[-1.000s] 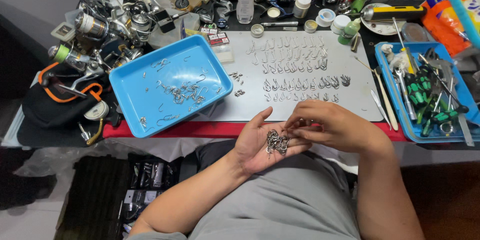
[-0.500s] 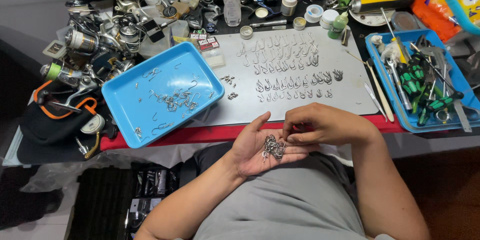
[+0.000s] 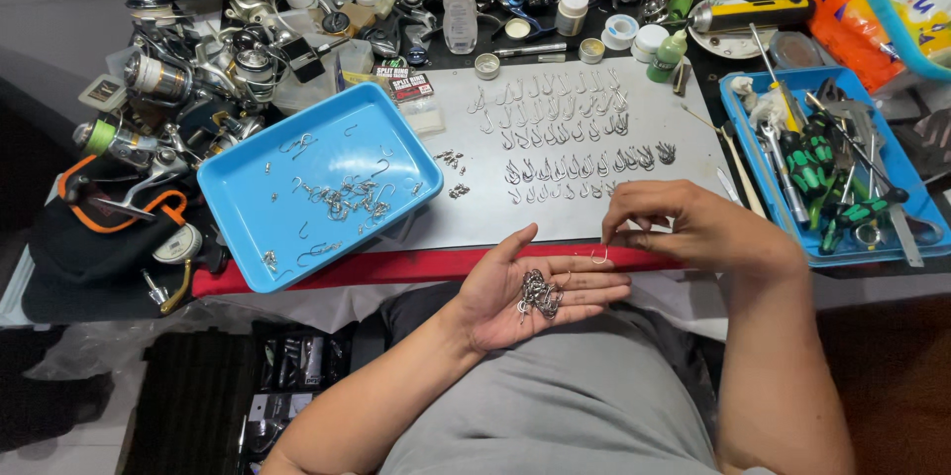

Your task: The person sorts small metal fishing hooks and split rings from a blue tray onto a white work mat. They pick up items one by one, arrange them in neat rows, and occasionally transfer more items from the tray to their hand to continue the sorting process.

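My left hand [image 3: 530, 292] lies palm up over my lap, cupping a small tangled pile of metal fishing hooks [image 3: 540, 294]. My right hand [image 3: 684, 227] hovers just right of it at the table's front edge, pinching a single hook [image 3: 598, 256] between thumb and fingers. On the grey metal sheet [image 3: 475, 208] in front, rows of sorted hooks [image 3: 570, 138] lie in lines. A blue tray [image 3: 248, 227] to the left holds several loose hooks [image 3: 347, 198].
Fishing reels [image 3: 188, 79] and a black-and-orange bag [image 3: 109, 237] crowd the left. Bottles and small jars [image 3: 461, 14] line the back. A second blue tray [image 3: 892, 237] on the right holds screwdrivers and pliers. A red edge strip [image 3: 396, 267] runs along the table front.
My right hand has lifted away from the pile in my left palm, moving right and toward the table with one hook pinched. The view has tilted slightly.
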